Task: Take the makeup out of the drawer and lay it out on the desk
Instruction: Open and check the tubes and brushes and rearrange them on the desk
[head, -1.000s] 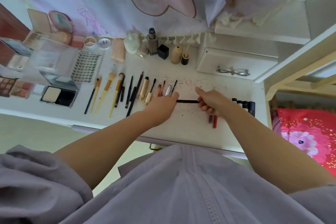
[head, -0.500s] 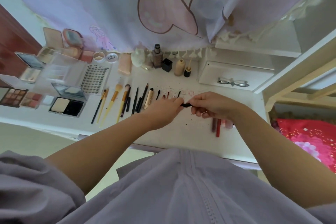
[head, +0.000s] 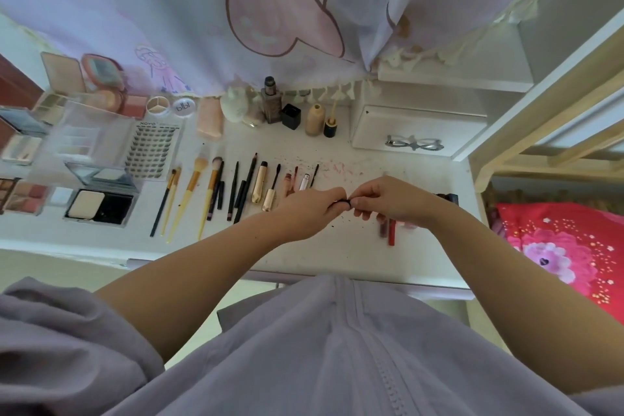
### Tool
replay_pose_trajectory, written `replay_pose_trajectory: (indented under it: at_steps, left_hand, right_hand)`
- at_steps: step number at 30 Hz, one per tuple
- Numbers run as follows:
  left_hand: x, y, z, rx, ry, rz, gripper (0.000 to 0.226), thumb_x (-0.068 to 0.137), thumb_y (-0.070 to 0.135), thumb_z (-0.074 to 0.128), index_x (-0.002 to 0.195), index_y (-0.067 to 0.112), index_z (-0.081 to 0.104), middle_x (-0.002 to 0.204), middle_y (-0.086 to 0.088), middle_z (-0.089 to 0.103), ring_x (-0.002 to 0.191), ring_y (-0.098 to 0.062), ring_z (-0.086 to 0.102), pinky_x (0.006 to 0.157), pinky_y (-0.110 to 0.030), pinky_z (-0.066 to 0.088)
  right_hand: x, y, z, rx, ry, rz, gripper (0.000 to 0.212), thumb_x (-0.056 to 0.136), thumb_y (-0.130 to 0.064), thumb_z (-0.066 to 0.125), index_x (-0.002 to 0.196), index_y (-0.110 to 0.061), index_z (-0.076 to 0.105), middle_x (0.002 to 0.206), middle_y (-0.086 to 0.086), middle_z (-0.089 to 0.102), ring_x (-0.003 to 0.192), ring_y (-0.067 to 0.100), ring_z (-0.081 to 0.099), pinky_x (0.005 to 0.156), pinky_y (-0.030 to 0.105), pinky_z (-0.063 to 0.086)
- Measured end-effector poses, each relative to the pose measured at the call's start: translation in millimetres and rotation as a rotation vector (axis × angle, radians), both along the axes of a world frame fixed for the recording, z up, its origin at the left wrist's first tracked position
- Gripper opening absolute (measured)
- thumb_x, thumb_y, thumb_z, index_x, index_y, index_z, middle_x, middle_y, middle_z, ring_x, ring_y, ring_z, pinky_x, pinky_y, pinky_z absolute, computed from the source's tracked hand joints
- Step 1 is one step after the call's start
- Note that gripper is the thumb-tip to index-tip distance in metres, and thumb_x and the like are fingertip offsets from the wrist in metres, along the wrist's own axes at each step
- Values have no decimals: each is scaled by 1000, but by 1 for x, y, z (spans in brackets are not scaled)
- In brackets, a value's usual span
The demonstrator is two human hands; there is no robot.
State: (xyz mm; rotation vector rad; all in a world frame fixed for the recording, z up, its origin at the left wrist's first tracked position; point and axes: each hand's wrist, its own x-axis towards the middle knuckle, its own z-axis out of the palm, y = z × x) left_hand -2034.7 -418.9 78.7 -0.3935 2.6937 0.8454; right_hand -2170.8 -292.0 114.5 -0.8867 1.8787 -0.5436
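Observation:
Over the middle of the white desk (head: pixel 337 257), my left hand (head: pixel 309 211) and my right hand (head: pixel 388 196) meet fingertip to fingertip. Both pinch a thin black makeup pen (head: pixel 344 202); only a short dark piece shows between them. A row of brushes (head: pixel 189 192), pencils (head: pixel 243 186) and gold tubes (head: pixel 260 186) lies left of my hands. Red lip pencils (head: pixel 391 230) lie under my right wrist. Palettes (head: pixel 23 196) and a compact (head: pixel 101 206) sit at the far left.
Bottles and jars (head: pixel 271 105) line the back edge under a hanging curtain (head: pixel 236 10). A small white drawer unit with a bow-shaped handle (head: pixel 413 142) stands at the back right. Dark crumbs dot the desk. A red flowered blanket (head: pixel 557 240) lies right of the desk.
My hands have closed in on each other, sliding the pen together until almost none of it shows. The camera view has tipped slightly upward.

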Motion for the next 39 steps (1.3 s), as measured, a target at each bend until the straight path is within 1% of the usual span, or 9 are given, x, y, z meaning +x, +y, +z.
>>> replay_pose_trajectory:
  at_steps: [3,6,9,13,16,21,26,32,39]
  left_hand:
    - [-3,-2,-13,191,-78,97,24,101,32,28,101,16,45,67,2,50,63,-16,50,68,-25,36]
    - [-11,-12,-26,325,-104,395,20,100,19,35,92,12,52,75,-2,56,68,-20,55,102,-41,39]
    - [-29,-16,-31,271,-97,548,30,98,27,42,82,12,62,77,-2,67,77,-20,63,105,-45,38]
    - [-58,-16,-31,-63,-186,424,41,95,37,41,65,13,54,62,-2,55,59,-18,53,82,-41,48]
    - [-72,-22,-35,-180,-202,337,41,95,35,40,60,15,44,73,-7,55,71,-23,53,65,-36,47]
    - [-78,-37,-43,-384,-219,225,30,97,31,38,74,13,45,81,-4,44,85,-20,38,64,-34,36]
    - [-78,-46,-44,-523,-274,153,29,97,27,40,75,12,51,77,-5,51,74,-20,47,59,-31,36]
    - [-89,-35,-32,-448,-111,203,28,98,34,33,89,13,50,76,-1,42,72,-19,45,57,-32,33]
    - [-115,65,-53,-270,-137,171,30,97,37,36,109,13,49,105,-7,59,95,-27,56,63,-34,35]
  right_hand:
    - [-17,8,-7,33,119,-19,15,97,-21,50,97,-18,65,80,-6,65,63,0,58,54,14,44]
    - [-32,11,-19,49,94,-182,11,98,-19,45,100,-16,55,79,-3,69,60,5,61,46,17,44]
    - [-24,1,-37,148,-17,-308,10,99,-20,38,102,-15,45,80,0,71,62,12,61,39,19,39]
    - [-1,-21,-64,163,86,-224,19,99,-25,35,85,-15,43,84,5,73,59,11,61,40,17,39]
    - [11,-36,-76,181,288,-188,23,99,-30,34,93,-11,47,91,5,61,74,20,55,57,27,37]
    - [20,-54,-89,264,469,-88,26,100,-28,34,102,-10,52,89,4,56,72,19,47,49,28,27]
    - [19,-56,-90,204,479,-34,35,100,-39,29,83,-14,46,74,0,47,66,18,46,51,28,31]
    - [-56,-18,-72,123,600,-236,31,98,-34,34,85,-13,52,71,1,54,66,20,52,57,29,39]
    - [-95,-14,-74,333,738,14,39,97,-43,35,79,-13,51,74,2,52,68,21,49,51,27,29]
